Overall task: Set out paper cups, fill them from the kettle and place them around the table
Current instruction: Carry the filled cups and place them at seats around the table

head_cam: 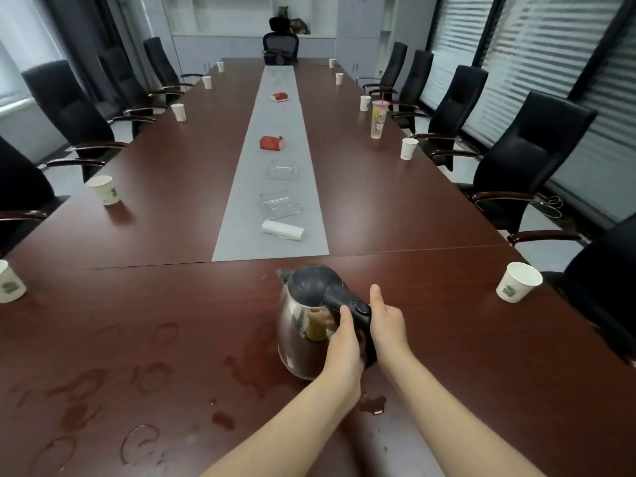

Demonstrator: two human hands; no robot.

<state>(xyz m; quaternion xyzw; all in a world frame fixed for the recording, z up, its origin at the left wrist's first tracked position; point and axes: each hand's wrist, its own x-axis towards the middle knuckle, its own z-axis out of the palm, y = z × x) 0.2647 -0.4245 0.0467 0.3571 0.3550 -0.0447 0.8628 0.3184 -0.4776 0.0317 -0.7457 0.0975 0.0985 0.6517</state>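
The left hand's fingers curl round the black handle of the kettle. The right hand lies against the handle's other side, thumb straight, its fingers hidden. The kettle is upright at lower centre, on or just over the wet table. Paper cups already line both edges, so placing looks nearly done. Any further pour calls for a steady two-handed lift.

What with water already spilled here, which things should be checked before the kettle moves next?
1. The kettle stands upright on the table: ok.
2. Its lid is closed: ok.
3. The left hand grips the handle: ok.
4. The right hand has a firm grip: fingers hidden, cannot tell.
5. Dry surface around it: not ok, puddles.
6. The near-right cup is upright: ok.
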